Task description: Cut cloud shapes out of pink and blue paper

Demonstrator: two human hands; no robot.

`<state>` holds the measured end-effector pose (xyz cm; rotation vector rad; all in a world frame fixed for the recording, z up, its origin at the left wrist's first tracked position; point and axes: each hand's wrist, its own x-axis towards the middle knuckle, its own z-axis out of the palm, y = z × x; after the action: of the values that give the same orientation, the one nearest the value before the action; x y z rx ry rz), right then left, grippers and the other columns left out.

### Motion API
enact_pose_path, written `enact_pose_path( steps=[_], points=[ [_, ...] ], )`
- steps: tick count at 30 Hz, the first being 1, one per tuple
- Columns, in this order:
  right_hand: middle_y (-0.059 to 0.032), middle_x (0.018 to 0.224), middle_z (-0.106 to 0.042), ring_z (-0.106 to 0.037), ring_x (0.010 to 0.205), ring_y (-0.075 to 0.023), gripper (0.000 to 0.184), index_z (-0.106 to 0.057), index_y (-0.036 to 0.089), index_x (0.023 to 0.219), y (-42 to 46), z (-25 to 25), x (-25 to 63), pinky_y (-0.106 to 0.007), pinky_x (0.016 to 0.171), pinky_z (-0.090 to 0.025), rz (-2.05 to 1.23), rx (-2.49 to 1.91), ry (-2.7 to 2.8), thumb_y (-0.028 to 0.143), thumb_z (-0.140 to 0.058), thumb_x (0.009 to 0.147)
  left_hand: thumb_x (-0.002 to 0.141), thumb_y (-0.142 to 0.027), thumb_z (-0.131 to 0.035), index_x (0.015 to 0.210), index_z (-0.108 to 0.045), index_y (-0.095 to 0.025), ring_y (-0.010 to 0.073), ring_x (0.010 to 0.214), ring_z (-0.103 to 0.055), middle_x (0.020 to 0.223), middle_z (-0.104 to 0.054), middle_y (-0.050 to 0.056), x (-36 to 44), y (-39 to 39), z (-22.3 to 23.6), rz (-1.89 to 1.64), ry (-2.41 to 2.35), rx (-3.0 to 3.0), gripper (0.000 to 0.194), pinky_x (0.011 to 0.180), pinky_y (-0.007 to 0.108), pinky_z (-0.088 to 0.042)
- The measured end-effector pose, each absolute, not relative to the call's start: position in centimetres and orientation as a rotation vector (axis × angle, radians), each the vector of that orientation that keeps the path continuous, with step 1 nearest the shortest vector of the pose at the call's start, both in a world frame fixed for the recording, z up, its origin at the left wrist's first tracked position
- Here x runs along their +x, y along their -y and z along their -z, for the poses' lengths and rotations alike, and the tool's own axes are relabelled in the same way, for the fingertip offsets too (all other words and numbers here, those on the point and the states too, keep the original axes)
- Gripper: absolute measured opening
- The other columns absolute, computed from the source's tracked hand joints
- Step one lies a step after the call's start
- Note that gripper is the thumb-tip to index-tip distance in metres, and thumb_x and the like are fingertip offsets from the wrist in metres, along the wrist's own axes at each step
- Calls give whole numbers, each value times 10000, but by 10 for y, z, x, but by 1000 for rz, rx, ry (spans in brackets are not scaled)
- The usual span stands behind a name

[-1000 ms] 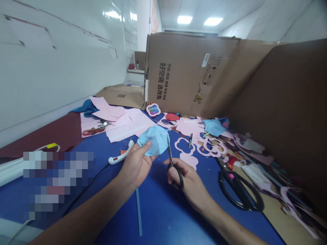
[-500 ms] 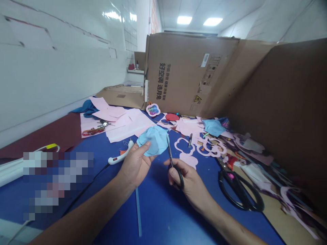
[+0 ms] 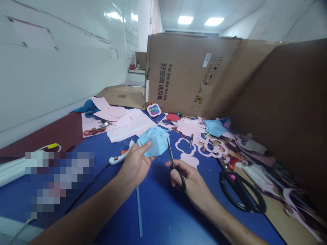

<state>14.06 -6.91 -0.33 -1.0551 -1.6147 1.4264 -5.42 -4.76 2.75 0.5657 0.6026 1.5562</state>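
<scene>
Cardboard first: the big cardboard box [image 3: 190, 73] fills the back of the bench at twelve o'clock, with black Chinese characters down its face, a white sticker, handling symbols and a yellow warning triangle, all too small to read for certain. Below it, the blue table [image 3: 163, 211] runs right under the hands. Pink paper sheets [image 3: 122, 124] lie at eleven o'clock from the hands, pink cut-outs [image 3: 189, 151] at one o'clock. Large black scissors [image 3: 241, 190] rest on the table at three o'clock, well apart from the right hand. A white glue gun [image 3: 122, 154] sits just beside the left hand at ten o'clock.

Now the action: the left hand [image 3: 134, 166] pinches the light blue piece [image 3: 154, 143] between thumb and fingers, holding it up above the table. The right hand [image 3: 190, 180] has thumb and fingers through the loops of the small scissors [image 3: 173, 163], grip closed round the handles, blades pointing up at twelve o'clock and nearly together at the blue piece's right edge. I'd judge this is mid-trim, a cut running round the outline. The next snip looks to need the left hand turning the piece so the edge feeds into the blades, in short bites to keep the curve clean
</scene>
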Motion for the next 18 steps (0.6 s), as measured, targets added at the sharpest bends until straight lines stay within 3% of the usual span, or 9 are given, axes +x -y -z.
enact_pose_path(
  steps=[18],
  points=[
    [34, 683, -571, -483, 645, -146, 672, -720, 170, 1214, 68, 4, 142, -299, 629, -321, -1434, -1077, 1626, 766, -698, 904, 874, -142, -807, 1307, -755, -187, 321, 1162, -781, 1206, -831, 136, -63, 43, -31, -1541, -666, 642, 439, 1013, 446, -633]
  ],
)
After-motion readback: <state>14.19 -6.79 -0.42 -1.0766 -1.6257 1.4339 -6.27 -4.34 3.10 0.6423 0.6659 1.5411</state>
